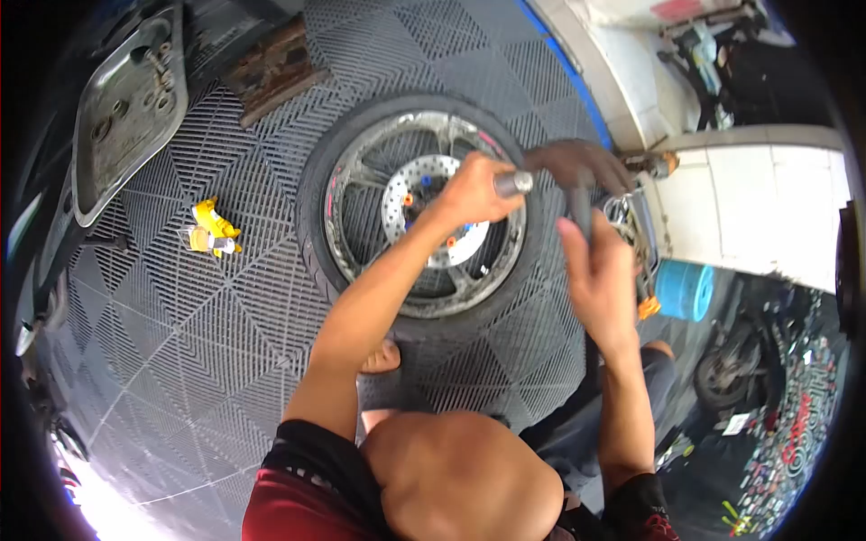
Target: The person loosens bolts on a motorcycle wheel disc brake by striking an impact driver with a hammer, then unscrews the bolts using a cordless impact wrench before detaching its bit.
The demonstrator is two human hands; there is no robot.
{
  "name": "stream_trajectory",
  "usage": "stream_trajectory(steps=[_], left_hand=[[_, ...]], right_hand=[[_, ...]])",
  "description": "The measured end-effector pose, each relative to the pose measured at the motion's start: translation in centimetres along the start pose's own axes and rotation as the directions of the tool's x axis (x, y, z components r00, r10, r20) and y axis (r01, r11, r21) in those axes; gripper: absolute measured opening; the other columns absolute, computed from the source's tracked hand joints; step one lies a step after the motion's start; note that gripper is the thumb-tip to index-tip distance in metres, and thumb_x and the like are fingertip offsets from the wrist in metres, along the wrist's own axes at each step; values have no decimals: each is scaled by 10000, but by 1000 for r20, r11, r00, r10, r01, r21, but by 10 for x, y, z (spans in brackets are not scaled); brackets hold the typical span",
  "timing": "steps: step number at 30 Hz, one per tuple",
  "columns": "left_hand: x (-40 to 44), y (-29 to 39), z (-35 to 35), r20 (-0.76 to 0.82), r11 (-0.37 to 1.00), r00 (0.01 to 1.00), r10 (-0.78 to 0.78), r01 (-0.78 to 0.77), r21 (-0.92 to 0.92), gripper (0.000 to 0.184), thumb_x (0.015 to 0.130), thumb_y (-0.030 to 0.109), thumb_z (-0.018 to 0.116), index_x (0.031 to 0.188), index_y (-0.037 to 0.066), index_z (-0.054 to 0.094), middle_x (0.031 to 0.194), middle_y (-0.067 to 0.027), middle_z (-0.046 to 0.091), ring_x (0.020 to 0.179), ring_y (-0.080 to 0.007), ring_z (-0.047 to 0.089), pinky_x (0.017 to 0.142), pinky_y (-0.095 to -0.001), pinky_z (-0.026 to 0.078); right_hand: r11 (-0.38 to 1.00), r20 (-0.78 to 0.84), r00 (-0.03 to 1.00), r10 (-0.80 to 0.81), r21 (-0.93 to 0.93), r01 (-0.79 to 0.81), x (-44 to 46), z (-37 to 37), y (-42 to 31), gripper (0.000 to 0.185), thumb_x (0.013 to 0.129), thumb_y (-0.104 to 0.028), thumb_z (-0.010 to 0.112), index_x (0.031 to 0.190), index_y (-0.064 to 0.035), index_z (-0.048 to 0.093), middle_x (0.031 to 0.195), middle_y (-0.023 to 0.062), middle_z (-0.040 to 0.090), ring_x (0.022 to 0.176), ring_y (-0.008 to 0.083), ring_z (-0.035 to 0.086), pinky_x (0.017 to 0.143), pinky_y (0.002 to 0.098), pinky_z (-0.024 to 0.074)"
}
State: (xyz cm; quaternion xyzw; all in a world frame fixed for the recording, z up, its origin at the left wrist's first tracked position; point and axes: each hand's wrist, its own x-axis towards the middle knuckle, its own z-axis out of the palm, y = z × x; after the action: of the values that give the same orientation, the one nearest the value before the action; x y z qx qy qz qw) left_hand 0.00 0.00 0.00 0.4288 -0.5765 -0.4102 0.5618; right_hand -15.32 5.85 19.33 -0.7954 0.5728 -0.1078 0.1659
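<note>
A wheel with a black tyre (311, 203) lies flat on the floor, a silver brake disc (422, 169) with orange and blue bolts at its middle. Over the disc's right part, my left hand (476, 191) is closed round a metal rod (513, 184), whose round end points up and right. What the rod's lower end touches is hidden by the hand. To the right of the tyre, my right hand (603, 275) grips the handle of a hammer (579, 167), held up; its dark head is blurred by motion.
A metal tray (126, 162) with small parts stands at the upper left, beside a rusty plate (275, 72). Yellow packaging (214, 221) and a small container lie on the patterned mat. Tools, a blue container (684, 290) and a tiled ledge (758, 198) are at the right.
</note>
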Motion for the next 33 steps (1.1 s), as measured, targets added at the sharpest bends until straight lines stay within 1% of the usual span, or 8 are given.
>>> stream_trajectory(steps=[7, 10, 19, 21, 25, 30, 31, 33], left_hand=[[-7, -10, -19, -91, 996, 993, 79, -75, 47, 159, 702, 173, 718, 692, 29, 651, 611, -163, 605, 568, -352, 606, 593, -412, 507], [-9, -7, -21, -85, 999, 996, 20, -15, 48, 180, 708, 239, 724, 688, 66, 674, 676, -182, 660, 687, -402, 663, 672, -461, 542], [-10, -5, -22, -81, 992, 996, -26, 36, 121, 246, 723, 312, 744, 821, 86, 757, 755, -194, 706, 757, -403, 697, 765, -469, 562], [-15, -9, -20, -161, 990, 987, 16, 7, 141, 246, 709, 289, 756, 818, 68, 749, 725, -198, 691, 726, -407, 685, 742, -463, 558], [-9, -20, -29, -353, 981, 918, 179, -138, 138, 337, 661, 242, 757, 891, -5, 750, 720, -242, 678, 668, -382, 695, 700, -382, 573], [-6, -17, -35, -329, 992, 940, 90, -112, -51, 118, 722, 93, 696, 764, -6, 650, 625, -181, 598, 551, -335, 610, 583, -392, 500], [-8, -17, -32, -316, 990, 941, 120, -139, -39, 110, 727, 82, 691, 739, -6, 626, 617, -174, 589, 539, -332, 598, 570, -399, 489], [-11, -13, -27, -263, 985, 950, 170, -168, 33, 172, 728, 127, 727, 686, 24, 596, 616, -162, 604, 569, -357, 620, 572, -422, 502]], right_hand=[[573, -492, 869, -41, 701, 424, -10, -54, -50, 327, 1080, -347, 468, 956, -75, 600, 604, 6, 486, 398, 62, 383, 345, 210, 266], [932, -152, 979, -134, -354, 73, -23, 26, -25, 162, 1021, -190, 582, 982, -35, 610, 708, 63, 574, 539, 198, 474, 493, 270, 360], [842, -563, 763, 317, 537, 46, -28, -33, -73, 238, 1039, -187, 537, 843, -57, 572, 679, 2, 502, 555, 100, 476, 498, 297, 386], [787, -165, 945, -283, -603, 131, -34, 2, -17, 171, 998, -180, 615, 933, -23, 603, 740, 114, 598, 607, 286, 543, 576, 399, 439], [923, 212, 898, 386, -83, -377, -37, 12, -23, 200, 1020, -203, 598, 1059, -8, 625, 753, 119, 597, 695, 267, 606, 639, 385, 466], [940, -450, 853, -264, -316, 125, -31, -82, -30, 279, 1062, -307, 538, 1142, -48, 604, 658, -8, 534, 536, 69, 505, 479, 227, 390], [897, -391, 875, 284, 430, -99, -40, -92, -55, 293, 1066, -328, 531, 1159, -60, 602, 680, -3, 557, 496, 41, 461, 442, 189, 349], [891, -474, 854, 215, 454, 28, -37, -85, -71, 280, 1068, -338, 532, 1109, -70, 602, 726, 0, 582, 476, 16, 401, 412, 167, 304]])
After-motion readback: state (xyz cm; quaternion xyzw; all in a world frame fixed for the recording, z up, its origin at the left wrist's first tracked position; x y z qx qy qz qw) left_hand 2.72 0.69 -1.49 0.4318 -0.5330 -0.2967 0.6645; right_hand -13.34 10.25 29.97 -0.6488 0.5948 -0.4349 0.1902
